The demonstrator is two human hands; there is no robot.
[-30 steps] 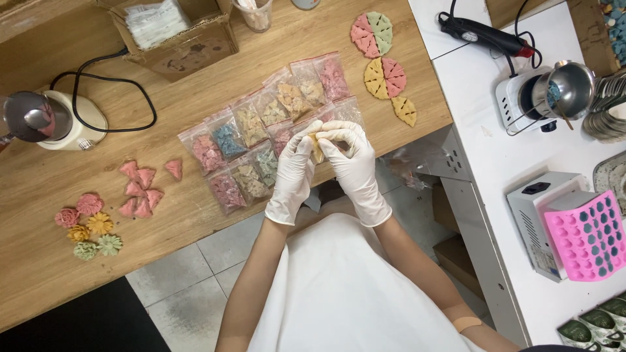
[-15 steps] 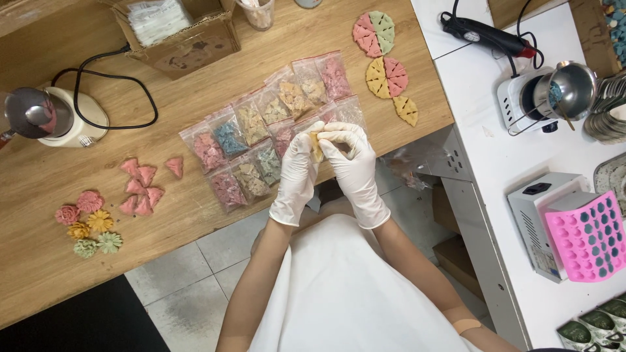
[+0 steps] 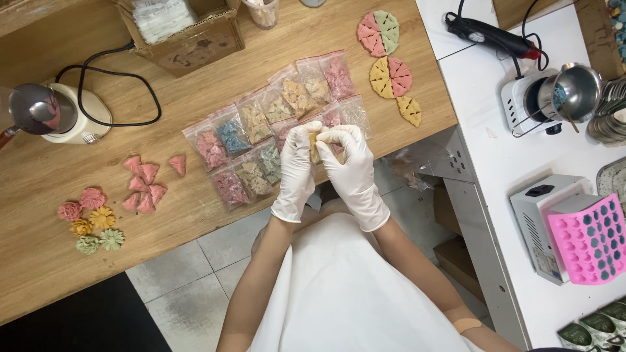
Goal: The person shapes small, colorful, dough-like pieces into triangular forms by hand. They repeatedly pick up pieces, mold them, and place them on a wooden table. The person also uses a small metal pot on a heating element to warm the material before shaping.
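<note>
Small bag [image 3: 315, 146] between both hands (gloved)

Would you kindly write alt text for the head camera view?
Two white-gloved hands, left hand and right hand, pinch a small tan piece above rows of clear bags of coloured wedges on a wooden table.

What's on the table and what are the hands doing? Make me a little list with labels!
left hand: gloved, pinching a small tan piece
right hand: gloved, holding the same piece
under the hands: small clear bags of coloured bits, in rows
left of bags: pink wedges and little flowers
top right of bags: round discs cut in wedges
far left: pot with black cord
top: cardboard box
white table: pink mould, metal cup
</note>
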